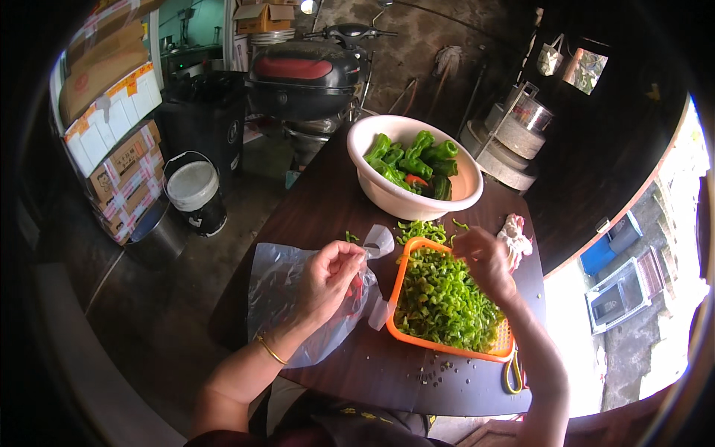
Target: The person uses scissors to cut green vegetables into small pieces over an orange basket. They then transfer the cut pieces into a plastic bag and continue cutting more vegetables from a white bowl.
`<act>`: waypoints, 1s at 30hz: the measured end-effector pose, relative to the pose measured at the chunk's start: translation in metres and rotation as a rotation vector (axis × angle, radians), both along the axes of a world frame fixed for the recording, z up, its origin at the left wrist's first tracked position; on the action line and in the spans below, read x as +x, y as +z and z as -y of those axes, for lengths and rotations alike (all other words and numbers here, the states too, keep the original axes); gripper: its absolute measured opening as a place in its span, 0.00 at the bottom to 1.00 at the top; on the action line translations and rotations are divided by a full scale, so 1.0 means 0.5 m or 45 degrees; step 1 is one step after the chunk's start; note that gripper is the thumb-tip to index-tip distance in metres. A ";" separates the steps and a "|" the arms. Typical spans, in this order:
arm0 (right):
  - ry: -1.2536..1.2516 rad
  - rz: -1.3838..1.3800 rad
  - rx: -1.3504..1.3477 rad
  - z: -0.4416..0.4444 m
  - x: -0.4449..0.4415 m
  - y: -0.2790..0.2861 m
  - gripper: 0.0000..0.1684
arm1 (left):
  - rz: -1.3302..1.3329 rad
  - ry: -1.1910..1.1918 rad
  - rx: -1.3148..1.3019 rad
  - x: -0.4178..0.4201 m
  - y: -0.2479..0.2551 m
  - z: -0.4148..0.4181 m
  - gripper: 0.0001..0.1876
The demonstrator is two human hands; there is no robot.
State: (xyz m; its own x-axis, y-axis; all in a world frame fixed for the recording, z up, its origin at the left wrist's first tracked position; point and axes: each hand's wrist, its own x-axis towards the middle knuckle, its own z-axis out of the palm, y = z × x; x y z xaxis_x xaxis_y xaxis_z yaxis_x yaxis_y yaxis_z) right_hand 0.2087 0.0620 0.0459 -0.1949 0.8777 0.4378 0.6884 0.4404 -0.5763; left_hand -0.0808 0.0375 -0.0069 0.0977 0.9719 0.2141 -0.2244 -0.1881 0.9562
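My left hand (335,279) pinches the top of a clear plastic bag (279,279), near one of its handles. The rest of the bag lies on the dark wooden table, with some red print showing beside my wrist. To the right stands an orange plastic basket (397,302) heaped with chopped green peppers (447,302). My right hand (486,260) hovers over its far right corner, blurred by motion, and its fingertips are unclear. Beyond the basket, a white plastic basin (391,195) holds whole green peppers (419,162) and one reddish one.
Loose pepper strips (422,230) lie between basin and basket. A crumpled white and red bag (516,237) sits at the table's right. Yellow-handled scissors (511,374) rest by the basket's near corner. Past the table are a motor scooter (313,78) and a lidded bucket (192,187).
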 end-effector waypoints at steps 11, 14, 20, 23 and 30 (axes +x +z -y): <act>0.451 -0.118 -0.539 0.052 -0.235 -0.005 0.09 | -0.145 0.306 0.369 -0.006 0.000 -0.002 0.05; 0.398 -0.320 -0.656 0.055 -0.235 -0.012 0.10 | -0.041 0.299 0.359 -0.006 -0.001 -0.005 0.08; 0.449 -0.725 -0.973 0.067 -0.223 -0.024 0.12 | 0.023 0.202 0.248 -0.015 0.006 -0.005 0.11; 0.340 -0.537 -0.916 0.078 -0.218 -0.017 0.13 | 0.032 0.155 0.175 -0.031 0.013 -0.008 0.12; 0.400 -0.968 -1.015 0.079 -0.225 -0.038 0.12 | -0.686 -0.014 0.731 -0.070 0.085 0.090 0.37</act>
State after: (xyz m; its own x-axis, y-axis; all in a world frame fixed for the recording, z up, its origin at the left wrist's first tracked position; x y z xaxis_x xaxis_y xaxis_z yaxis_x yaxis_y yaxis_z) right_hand 0.0961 0.0227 0.0268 -0.3779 0.9176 -0.1232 -0.0330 -0.1463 -0.9887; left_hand -0.1156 -0.0075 0.0358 0.3396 0.7220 0.6028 0.2376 -0.6860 0.6877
